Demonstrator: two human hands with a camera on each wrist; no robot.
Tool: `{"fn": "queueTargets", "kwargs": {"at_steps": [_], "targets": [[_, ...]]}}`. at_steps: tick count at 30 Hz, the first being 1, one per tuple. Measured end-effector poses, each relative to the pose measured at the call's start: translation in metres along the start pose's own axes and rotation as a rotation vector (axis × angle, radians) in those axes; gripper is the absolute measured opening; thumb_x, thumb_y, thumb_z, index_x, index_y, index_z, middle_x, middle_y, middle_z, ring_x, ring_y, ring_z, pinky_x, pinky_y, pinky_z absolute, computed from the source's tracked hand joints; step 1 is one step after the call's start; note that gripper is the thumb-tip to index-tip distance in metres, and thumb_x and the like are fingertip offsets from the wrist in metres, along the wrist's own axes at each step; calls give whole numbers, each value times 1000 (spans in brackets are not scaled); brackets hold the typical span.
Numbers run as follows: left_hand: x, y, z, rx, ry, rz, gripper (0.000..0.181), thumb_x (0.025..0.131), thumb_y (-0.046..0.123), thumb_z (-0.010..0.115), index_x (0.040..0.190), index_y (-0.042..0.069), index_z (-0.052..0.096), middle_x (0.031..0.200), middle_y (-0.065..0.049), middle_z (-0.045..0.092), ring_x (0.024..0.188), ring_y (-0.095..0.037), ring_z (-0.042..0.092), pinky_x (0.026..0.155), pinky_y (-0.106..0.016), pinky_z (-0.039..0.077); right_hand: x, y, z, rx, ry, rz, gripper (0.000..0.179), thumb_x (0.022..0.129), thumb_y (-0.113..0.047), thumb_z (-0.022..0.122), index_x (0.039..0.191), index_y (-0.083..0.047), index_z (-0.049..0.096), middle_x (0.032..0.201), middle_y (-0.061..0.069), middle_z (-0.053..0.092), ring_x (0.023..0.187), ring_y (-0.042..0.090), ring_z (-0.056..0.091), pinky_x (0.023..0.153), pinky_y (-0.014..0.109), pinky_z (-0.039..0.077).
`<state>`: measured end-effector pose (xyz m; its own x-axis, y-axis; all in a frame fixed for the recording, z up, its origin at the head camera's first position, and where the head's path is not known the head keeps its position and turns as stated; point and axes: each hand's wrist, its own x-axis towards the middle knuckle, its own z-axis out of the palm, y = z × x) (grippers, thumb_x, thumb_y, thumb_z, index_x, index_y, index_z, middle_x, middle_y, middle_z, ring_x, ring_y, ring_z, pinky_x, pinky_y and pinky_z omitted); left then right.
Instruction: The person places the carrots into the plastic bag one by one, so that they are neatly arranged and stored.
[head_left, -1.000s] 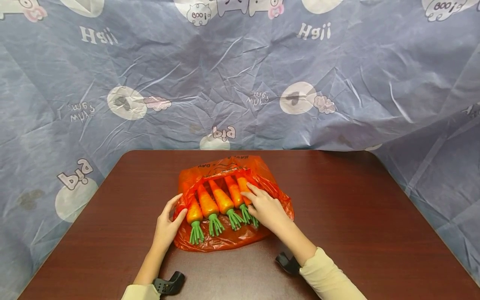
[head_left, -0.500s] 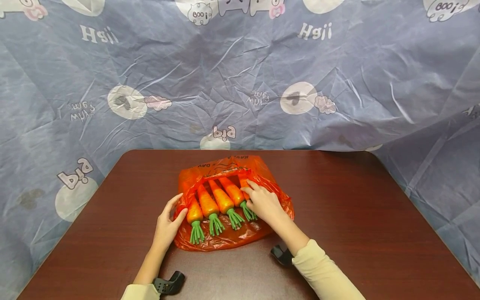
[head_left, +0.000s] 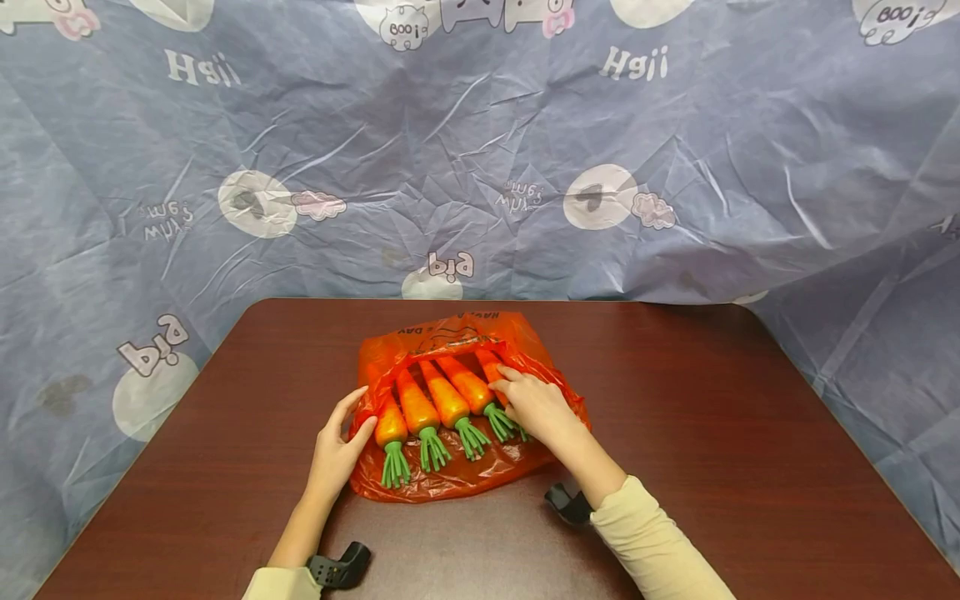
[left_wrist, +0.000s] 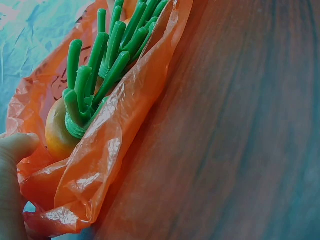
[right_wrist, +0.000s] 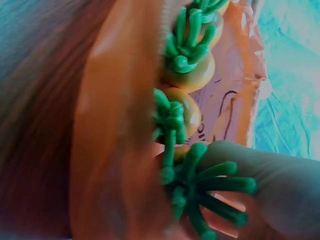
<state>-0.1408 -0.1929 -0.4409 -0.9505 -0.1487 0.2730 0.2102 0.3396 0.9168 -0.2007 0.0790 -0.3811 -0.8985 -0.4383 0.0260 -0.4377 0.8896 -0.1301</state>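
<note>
An orange plastic bag (head_left: 397, 342) lies on the table with its mouth towards me. Inside, several toy carrots (head_left: 416, 404) lie side by side, green tops pointing at the near edge. My left hand (head_left: 330, 458) holds the bag's left rim between thumb and fingers; in the left wrist view the thumb (left_wrist: 20, 147) is beside the crumpled film. My right hand (head_left: 540, 408) grips the rightmost carrot (head_left: 489, 364), mostly covering it. Close up, that carrot's green top (right_wrist: 192, 185) sticks out in front of the hand, and the fingertips are hidden.
The brown table (head_left: 712, 450) reaches out on both sides of the bag. Behind it hangs a creased blue-grey cloth (head_left: 465, 150) with printed figures. Black wrist devices sit at the left (head_left: 339, 567) and right (head_left: 567, 504) sleeves.
The right hand shifted slightly at the rightmost carrot, whose tip and green top now show beside it. The neighbouring carrot slid and tilted towards the others. The left hand stayed at the rim.
</note>
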Motion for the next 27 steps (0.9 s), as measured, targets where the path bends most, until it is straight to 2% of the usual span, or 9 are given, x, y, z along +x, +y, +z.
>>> {"fn": "queueTargets", "kwargs": {"at_steps": [5, 12, 21, 27], "targets": [[0, 0, 0, 1, 3, 11, 46, 84, 4, 62, 128, 6, 48, 130, -17, 50, 106, 15, 43, 85, -2, 38, 2, 3, 6, -1, 30, -9, 36, 82, -11, 63, 117, -20, 63, 134, 1, 50, 108, 24, 58, 64, 41, 51], [0, 1, 1, 1, 6, 21, 46, 84, 3, 62, 128, 5, 48, 130, -18, 50, 105, 16, 43, 84, -2, 39, 1, 7, 15, 22, 35, -2, 37, 82, -10, 63, 118, -18, 61, 132, 6, 52, 98, 26, 61, 51, 32, 45], [1, -1, 0, 0, 6, 21, 46, 84, 3, 61, 128, 6, 48, 130, -18, 50, 106, 16, 43, 86, -2, 38, -10, 4, 29, 87, 95, 31, 38, 82, -13, 62, 120, -18, 60, 134, 7, 50, 106, 27, 59, 47, 31, 42], [1, -2, 1, -6, 4, 11, 46, 84, 3, 61, 128, 7, 48, 130, -18, 50, 105, 16, 43, 86, -2, 37, -15, 3, 31, 119, 110, 34, 42, 82, -13, 59, 124, -18, 56, 136, 7, 47, 111, 29, 56, 42, 28, 38]]}}
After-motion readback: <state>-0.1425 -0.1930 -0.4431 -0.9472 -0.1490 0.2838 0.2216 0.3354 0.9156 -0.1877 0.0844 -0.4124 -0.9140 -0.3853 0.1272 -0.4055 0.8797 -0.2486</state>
